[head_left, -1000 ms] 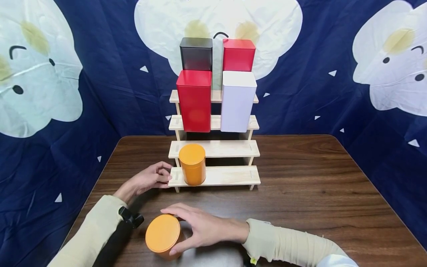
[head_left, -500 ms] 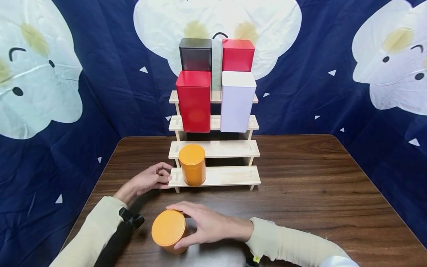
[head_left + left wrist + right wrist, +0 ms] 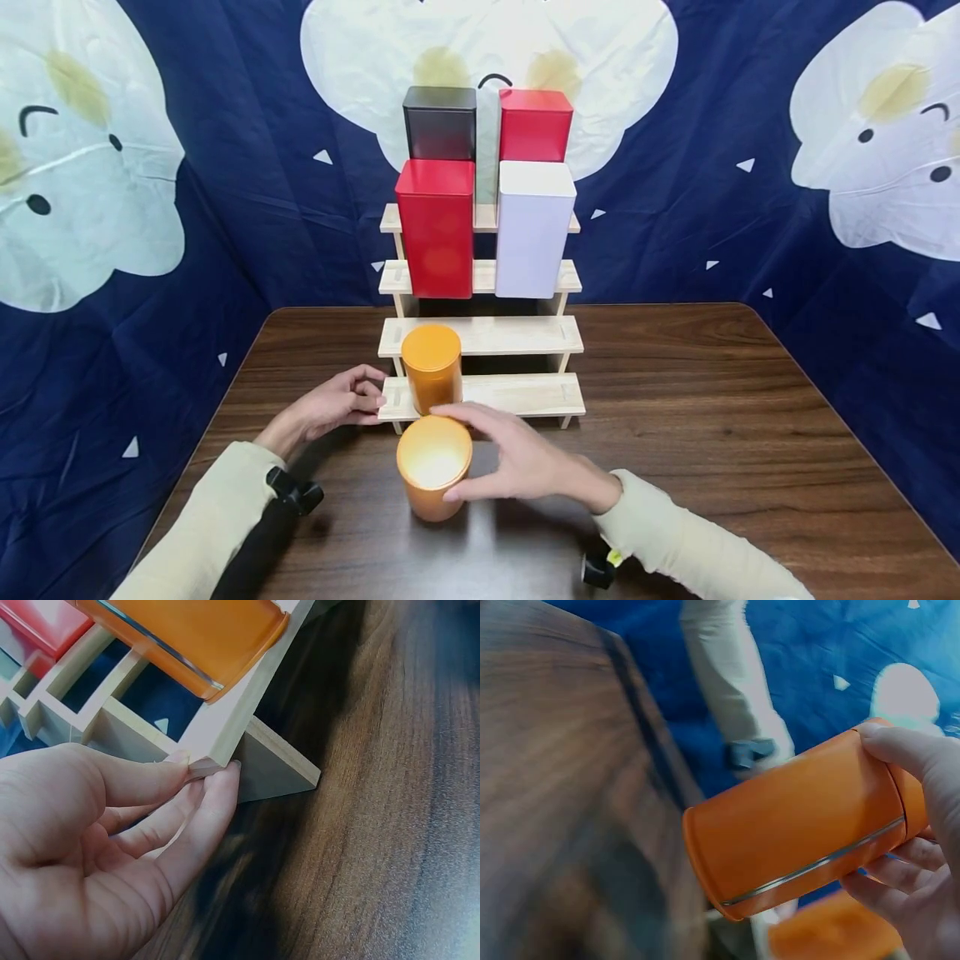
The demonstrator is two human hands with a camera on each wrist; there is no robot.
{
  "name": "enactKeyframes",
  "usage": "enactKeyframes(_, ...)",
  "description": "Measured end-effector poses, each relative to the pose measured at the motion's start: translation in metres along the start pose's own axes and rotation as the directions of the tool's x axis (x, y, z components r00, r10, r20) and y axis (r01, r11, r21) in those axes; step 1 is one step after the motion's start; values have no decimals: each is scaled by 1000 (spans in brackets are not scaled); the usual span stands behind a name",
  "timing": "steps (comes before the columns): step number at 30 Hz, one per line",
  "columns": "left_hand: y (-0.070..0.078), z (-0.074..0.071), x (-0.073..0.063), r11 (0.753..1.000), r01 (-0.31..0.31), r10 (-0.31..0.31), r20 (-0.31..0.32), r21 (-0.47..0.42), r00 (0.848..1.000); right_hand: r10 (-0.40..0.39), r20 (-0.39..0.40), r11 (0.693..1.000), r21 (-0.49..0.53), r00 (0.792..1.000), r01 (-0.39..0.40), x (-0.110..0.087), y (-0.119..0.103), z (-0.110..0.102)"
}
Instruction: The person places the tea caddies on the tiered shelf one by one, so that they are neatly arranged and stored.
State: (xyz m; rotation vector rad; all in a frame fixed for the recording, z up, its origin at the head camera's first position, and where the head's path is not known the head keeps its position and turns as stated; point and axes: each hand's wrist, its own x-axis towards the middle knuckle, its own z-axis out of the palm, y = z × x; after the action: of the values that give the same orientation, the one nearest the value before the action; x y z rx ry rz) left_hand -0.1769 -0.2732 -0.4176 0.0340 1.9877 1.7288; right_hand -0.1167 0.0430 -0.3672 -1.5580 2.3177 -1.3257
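My right hand grips an orange round canister near its lid, thumb on one side and fingers on the other. The right wrist view shows this canister tilted in the frame, its base above the table and a shiny seam along its side. Another orange canister stands on the left part of the lowest step of a stepped wooden rack, right behind the held one. At that step's left end, my left hand pinches the board; the left wrist view has the thumb above the board end and fingers beneath.
On the rack's upper steps stand a tall red tin, a tall white tin, a black tin and another red tin. The rack sits on a brown wooden table, backed by a dark blue cloth.
My right hand has carried the orange canister rightward and forward, from the table's front left to just before the rack. The left hand has stayed at the board end.
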Motion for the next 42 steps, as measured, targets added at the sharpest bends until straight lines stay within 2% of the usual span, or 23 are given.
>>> enactKeyframes(3, 0, 0, 0, 1000, -3, 3, 2, -2, 1000, 4, -48, 1000, 22, 999, -3, -2, 0, -17)
enactKeyframes(7, -1, 0, 1, 1000, -6, 6, 0, 2, 1000, 48, -141, 998, 53, 989, -41, -5, 0, -37)
enactKeyframes(11, -1, -1, 1, 1000, -2, 2, -1, 0, 1000, 117, -240, 993, 59, 964, -105, -8, 1, -52)
enactKeyframes(17, 0, -1, 0, 1000, 4, -4, 1, 4, 1000, 174, -335, 985, 44, 926, -169, -6, 10, -62)
enactKeyframes(23, 0, 1, -1, 1000, 9, -9, -7, 12, 1000, 202, -381, 975, -10, 902, -222, -4, 28, -65)
enactKeyframes(30, 0, 1, 0, 1000, 1, -1, -7, 13, 1000, 240, -429, 948, -88, 871, -305, -7, 41, -68)
enactKeyframes(39, -1, 0, 1, 1000, -2, 2, -8, 21, 1000, 296, -431, 942, -18, 852, -336, -6, 46, -69)
enactKeyframes(42, -1, 1, 0, 1000, -1, 1, -8, 19, 1000, 301, -434, 937, -30, 849, -348, -6, 49, -67)
